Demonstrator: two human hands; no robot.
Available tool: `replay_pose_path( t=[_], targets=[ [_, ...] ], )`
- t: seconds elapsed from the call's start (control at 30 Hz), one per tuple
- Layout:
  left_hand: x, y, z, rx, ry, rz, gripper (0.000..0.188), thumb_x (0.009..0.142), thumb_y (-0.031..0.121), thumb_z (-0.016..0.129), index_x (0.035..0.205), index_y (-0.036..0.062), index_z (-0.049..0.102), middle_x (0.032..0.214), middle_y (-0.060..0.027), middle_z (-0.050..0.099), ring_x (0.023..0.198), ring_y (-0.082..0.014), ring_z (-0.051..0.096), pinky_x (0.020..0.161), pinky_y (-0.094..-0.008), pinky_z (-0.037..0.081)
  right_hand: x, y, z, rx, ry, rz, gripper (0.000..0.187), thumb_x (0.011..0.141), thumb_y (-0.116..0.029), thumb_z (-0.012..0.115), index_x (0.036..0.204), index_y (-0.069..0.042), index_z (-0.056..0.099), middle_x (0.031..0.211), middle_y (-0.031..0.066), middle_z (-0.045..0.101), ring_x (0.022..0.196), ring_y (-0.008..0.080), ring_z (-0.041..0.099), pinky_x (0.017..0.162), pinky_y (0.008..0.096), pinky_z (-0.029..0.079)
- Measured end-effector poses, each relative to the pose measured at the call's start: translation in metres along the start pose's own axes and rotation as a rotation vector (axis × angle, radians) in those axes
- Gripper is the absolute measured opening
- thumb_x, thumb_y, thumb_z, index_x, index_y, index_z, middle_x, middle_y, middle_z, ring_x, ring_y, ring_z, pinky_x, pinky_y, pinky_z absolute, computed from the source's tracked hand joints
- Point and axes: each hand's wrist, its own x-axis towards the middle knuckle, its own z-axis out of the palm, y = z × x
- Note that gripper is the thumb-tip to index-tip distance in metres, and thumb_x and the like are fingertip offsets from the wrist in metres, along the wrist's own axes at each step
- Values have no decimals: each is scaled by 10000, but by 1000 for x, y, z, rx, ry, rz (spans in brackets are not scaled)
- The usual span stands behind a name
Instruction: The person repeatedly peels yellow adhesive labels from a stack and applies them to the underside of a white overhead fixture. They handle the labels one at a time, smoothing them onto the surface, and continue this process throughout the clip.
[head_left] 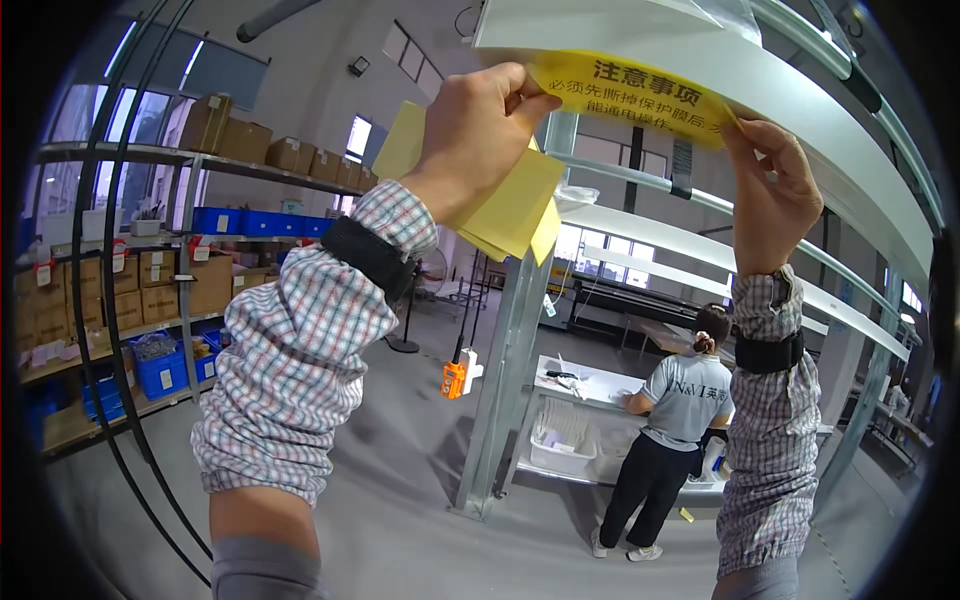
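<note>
Both my arms reach up, in checked sleeves with black wrist bands. A yellow, partly see-through label strip (pixel 635 108) with dark printing stretches between my two hands, against the lower edge of a white panel (pixel 845 165). My left hand (pixel 475 135) pinches its left end between thumb and fingers. The same hand also keeps a fanned stack of yellow sheets (pixel 525 200) behind its palm. At the strip's right end, my right hand (pixel 775 195) has thumb and fingertips closed on the corner. Whether the strip is stuck to the panel, I cannot tell.
A metal post (pixel 505 380) stands below the panel. An orange hand control (pixel 458 378) hangs beside it. Another person (pixel 680 400) stands with their back to me at a white workbench (pixel 590 382). Shelves with cartons (pixel 205 125) and blue bins (pixel 160 370) line the left.
</note>
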Motion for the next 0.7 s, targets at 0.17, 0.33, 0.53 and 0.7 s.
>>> replay_pose_path(
  t=[0.17, 0.33, 0.53, 0.7],
  targets=[
    [2, -8, 6, -26, 36, 26, 132, 833, 128, 633, 854, -1, 649, 643, -41, 639, 552, -57, 572, 491, -223, 444, -4, 2, 5, -31, 31, -12, 81, 743, -82, 729, 808, -96, 684, 800, -14, 665, 709, 49, 548, 635, 205, 407],
    [-1, -8, 11, -3, 24, 46, 134, 831, 127, 629, 864, 0, 654, 660, -59, 650, 556, -71, 584, 500, -235, 455, -5, 10, 4, -50, 22, -67, 78, 744, -75, 725, 799, -93, 672, 807, -13, 662, 717, 61, 558, 656, 215, 421],
    [3, -14, 20, 46, 54, 80, 137, 819, 120, 634, 872, -5, 653, 659, -58, 647, 565, -82, 585, 516, -247, 462, -7, 11, 4, -25, 39, -73, 80, 748, -64, 718, 806, -90, 668, 802, -8, 660, 719, 66, 555, 681, 223, 437],
    [2, -15, 26, 13, 106, 66, 143, 788, 189, 657, 790, 46, 667, 645, -91, 644, 538, -192, 618, 513, -307, 479, -8, 19, 2, -42, 40, -85, 80, 748, -64, 718, 807, -85, 668, 802, -2, 661, 722, 69, 561, 675, 229, 441]
  ],
)
